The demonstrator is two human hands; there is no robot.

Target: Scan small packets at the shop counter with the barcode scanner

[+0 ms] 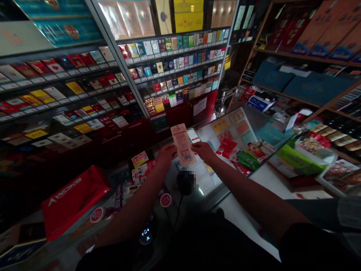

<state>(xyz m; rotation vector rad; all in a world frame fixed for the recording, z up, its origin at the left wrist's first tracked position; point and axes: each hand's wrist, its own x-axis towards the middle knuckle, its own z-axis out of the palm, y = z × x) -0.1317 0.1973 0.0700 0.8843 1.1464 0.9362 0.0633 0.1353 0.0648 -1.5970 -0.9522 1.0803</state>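
Both hands are raised over a glass-topped counter (pixel 231 130), and a peach paper tag with a printed barcode (pixel 183 145) stands tilted between them, just above the glass. The left hand (pixel 166 156) is closed on the tag's lower left edge. The right hand (pixel 204 150) is curled against its lower right edge, right beside a small phone (pixel 194 135) with a lit screen (the picture doesn't settle whether this hand grips the tag, the phone or both). Below the tag sits a black scanner (pixel 184 182), its details pixelated, with a cord (pixel 177 216) running down from it. Red sachets (pixel 226 147) and printed cards lie under the glass, and a red box (pixel 75 199) rests at the left of the counter. Rows of cigarette packs (pixel 172 64) line the glass-fronted shelves ahead, while boxed goods sit on a wooden shelf (pixel 282 88) to the right.
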